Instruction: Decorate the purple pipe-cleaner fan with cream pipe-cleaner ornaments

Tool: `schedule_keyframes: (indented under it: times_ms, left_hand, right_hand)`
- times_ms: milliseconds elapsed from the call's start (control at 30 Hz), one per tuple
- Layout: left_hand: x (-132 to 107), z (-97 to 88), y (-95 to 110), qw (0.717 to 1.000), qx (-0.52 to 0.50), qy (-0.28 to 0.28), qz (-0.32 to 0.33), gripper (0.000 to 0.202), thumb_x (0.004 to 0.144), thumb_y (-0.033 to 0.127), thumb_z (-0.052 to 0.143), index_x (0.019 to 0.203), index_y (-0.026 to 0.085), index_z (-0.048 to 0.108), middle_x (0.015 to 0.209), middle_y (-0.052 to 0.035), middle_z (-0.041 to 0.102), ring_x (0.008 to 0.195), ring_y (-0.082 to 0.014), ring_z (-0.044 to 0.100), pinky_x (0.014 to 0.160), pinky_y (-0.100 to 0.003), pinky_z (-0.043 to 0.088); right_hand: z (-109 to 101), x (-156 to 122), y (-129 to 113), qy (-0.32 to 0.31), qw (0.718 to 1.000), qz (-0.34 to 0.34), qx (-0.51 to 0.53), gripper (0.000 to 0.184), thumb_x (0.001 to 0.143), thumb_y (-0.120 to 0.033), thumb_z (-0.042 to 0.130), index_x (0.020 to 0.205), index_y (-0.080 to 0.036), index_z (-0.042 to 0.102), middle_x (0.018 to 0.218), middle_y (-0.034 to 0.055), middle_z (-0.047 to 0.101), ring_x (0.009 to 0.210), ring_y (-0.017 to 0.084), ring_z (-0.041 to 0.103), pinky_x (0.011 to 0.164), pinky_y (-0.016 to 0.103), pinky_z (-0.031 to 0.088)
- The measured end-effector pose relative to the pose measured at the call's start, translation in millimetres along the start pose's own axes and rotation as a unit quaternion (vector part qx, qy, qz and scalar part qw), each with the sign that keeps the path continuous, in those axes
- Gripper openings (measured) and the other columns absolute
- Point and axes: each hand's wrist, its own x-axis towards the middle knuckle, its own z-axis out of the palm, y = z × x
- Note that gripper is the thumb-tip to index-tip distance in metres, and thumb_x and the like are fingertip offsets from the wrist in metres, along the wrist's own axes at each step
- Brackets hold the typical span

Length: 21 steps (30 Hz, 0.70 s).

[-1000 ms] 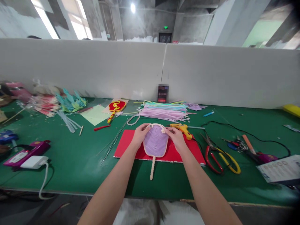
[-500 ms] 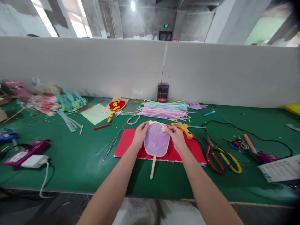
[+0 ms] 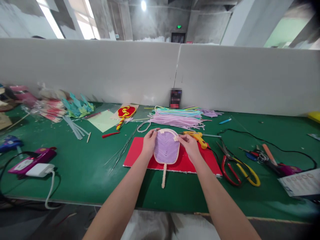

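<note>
A lilac hand fan [image 3: 166, 150] with a cream rim and a twisted cream handle [image 3: 164, 176] is held above a red board [image 3: 135, 151]. My left hand [image 3: 149, 143] is closed on its upper left edge, the thumb on the face. At the upper right edge my right hand [image 3: 189, 146] pinches the rim beside a small cream flower [image 3: 175, 137]. Another cream piece [image 3: 162, 131] sits on the top rim near my left fingertips. The fingers behind the fan are hidden. A yellow glue gun [image 3: 200, 138] lies just beyond my right hand.
Behind the fan lies a bundle of lilac and mint pipe cleaners [image 3: 176, 118]. A red and yellow fan [image 3: 126, 112] lies to its left. Pliers [image 3: 230, 160] and scissors [image 3: 260, 155] are at right, a purple power strip [image 3: 33, 161] at left. A grey partition [image 3: 100, 70] bounds the table.
The fan has tipped slightly, its handle end now a little higher in view. Both hands keep their hold on the edges. The whole view has shifted slightly.
</note>
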Motion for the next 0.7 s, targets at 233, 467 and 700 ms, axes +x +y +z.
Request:
schedule_keyframes:
  times_ms: [233,467,700]
  left_hand:
    - [-1.3,2.7,6.0,1.0,-0.008,0.003,-0.004,0.034,0.072,0.039,0.056,0.095,0.015,0.064,0.095,-0.0059,0.065,0.08,-0.0152,0.056,0.068,-0.023,0.042]
    - [-2.7,1.6,5.8,0.999,0.034,-0.034,0.002,0.033,0.069,0.039,0.061,0.092,0.016,0.064,0.091,-0.0057,0.066,0.079,-0.0163,0.057,0.066,-0.023,0.042]
    - [-0.9,0.2,4.6,0.999,0.033,-0.015,-0.001,0.033,0.067,0.041,0.061,0.088,0.016,0.065,0.084,-0.0044,0.066,0.074,-0.0155,0.056,0.065,-0.023,0.041]
  right_hand:
    - [-1.5,-0.3,-0.5,-0.001,0.999,-0.018,-0.032,0.022,0.061,-0.037,0.069,0.065,-0.019,0.057,0.083,0.0038,0.068,0.081,0.019,0.061,0.079,0.034,0.045]
    - [-1.6,-0.3,0.6,-0.005,0.999,-0.02,-0.049,0.025,0.06,-0.041,0.069,0.067,-0.019,0.06,0.082,0.0038,0.068,0.081,0.02,0.061,0.078,0.034,0.046]
    - [-2.5,1.4,4.4,-0.001,1.0,0.015,-0.027,0.035,0.066,-0.054,0.06,0.075,-0.021,0.064,0.081,0.0036,0.067,0.082,0.021,0.061,0.073,0.033,0.049]
